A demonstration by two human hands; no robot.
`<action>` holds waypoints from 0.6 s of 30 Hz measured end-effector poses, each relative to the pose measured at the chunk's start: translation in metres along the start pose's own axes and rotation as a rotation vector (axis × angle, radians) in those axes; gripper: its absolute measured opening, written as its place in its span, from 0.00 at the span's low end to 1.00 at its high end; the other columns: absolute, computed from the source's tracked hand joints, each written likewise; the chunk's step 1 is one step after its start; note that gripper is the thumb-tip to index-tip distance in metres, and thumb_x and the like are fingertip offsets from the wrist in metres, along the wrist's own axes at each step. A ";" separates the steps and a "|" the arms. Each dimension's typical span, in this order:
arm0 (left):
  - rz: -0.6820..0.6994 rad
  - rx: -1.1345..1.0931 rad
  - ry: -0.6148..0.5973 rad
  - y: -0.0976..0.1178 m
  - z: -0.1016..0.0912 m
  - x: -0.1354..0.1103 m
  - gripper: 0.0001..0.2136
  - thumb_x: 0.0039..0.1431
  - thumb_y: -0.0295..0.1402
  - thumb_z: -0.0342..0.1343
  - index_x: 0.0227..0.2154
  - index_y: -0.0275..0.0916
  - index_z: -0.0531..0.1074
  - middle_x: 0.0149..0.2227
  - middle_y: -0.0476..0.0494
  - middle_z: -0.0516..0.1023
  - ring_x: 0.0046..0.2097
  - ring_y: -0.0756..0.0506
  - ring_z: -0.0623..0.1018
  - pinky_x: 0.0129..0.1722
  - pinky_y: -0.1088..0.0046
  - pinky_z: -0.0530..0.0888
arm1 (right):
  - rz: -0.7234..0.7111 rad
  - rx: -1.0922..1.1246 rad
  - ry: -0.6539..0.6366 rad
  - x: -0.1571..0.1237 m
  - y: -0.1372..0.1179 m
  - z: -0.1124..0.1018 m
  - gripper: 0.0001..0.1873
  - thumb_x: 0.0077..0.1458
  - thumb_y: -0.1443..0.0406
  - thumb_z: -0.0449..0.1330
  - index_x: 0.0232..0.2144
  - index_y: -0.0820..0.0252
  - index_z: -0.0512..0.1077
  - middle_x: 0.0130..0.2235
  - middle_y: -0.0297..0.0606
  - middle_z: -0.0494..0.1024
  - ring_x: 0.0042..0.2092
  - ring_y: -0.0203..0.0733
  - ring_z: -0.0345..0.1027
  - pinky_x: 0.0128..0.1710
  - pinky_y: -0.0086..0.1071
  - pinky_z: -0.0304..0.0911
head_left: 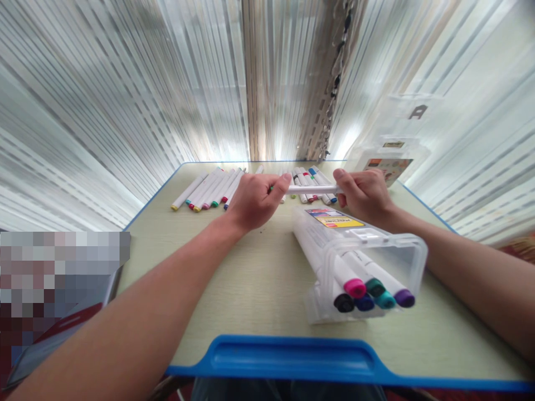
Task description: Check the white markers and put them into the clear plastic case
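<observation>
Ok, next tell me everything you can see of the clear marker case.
The clear marker case looks like translucent plastic, with a yellow-and-blue label on its upper face. It lies on the table, open end toward the camera, containing white markers with pink, dark green, teal, purple, blue and black caps. Neither the left hand nor the right hand holds it.

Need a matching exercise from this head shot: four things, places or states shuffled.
1. raised marker
2. clear case
3. blue tray
4. striped curtain

A. beyond the table's far edge
B. with colour-capped markers inside
C. between left hand and right hand
D. along the near edge

Pairs: 1-C, 2-B, 3-D, 4-A
</observation>
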State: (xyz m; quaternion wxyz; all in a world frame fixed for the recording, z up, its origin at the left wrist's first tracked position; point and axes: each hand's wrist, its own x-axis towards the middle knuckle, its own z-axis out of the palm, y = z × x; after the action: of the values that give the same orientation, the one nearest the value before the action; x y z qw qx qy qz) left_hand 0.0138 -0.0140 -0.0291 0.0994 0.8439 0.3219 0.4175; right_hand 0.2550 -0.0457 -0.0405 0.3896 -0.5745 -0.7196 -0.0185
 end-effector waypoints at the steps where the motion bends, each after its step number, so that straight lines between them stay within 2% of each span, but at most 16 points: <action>1: 0.001 -0.001 0.004 0.000 0.000 0.000 0.26 0.69 0.41 0.46 0.14 0.38 0.62 0.15 0.53 0.62 0.20 0.53 0.61 0.24 0.72 0.56 | 0.012 0.019 -0.001 0.000 0.000 0.000 0.37 0.65 0.48 0.46 0.07 0.56 0.61 0.10 0.33 0.62 0.16 0.34 0.57 0.27 0.33 0.55; 5: -0.004 -0.010 0.014 -0.001 0.000 0.001 0.25 0.69 0.44 0.47 0.16 0.38 0.62 0.15 0.54 0.60 0.21 0.52 0.60 0.24 0.72 0.56 | 0.074 0.093 0.000 -0.001 0.002 0.001 0.38 0.67 0.49 0.46 0.08 0.56 0.65 0.11 0.35 0.66 0.17 0.36 0.62 0.30 0.33 0.60; 9: -0.031 -0.026 0.029 -0.002 0.002 0.001 0.25 0.67 0.48 0.48 0.17 0.39 0.61 0.15 0.54 0.61 0.21 0.52 0.60 0.24 0.72 0.56 | 0.115 0.143 -0.022 -0.002 0.006 0.002 0.38 0.68 0.51 0.46 0.09 0.56 0.67 0.11 0.34 0.66 0.18 0.36 0.63 0.32 0.33 0.62; 18: -0.086 -0.064 0.019 -0.001 0.003 0.000 0.21 0.66 0.49 0.51 0.22 0.39 0.65 0.16 0.55 0.63 0.20 0.52 0.61 0.24 0.73 0.56 | 0.210 0.380 0.013 -0.002 0.013 0.011 0.37 0.64 0.44 0.50 0.10 0.57 0.68 0.10 0.35 0.66 0.14 0.34 0.60 0.19 0.29 0.57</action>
State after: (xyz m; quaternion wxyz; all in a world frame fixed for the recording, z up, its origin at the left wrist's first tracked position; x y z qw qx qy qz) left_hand 0.0155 -0.0130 -0.0311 0.1412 0.8217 0.3453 0.4308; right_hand 0.2598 -0.0379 -0.0546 0.4952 -0.5625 -0.6439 0.1542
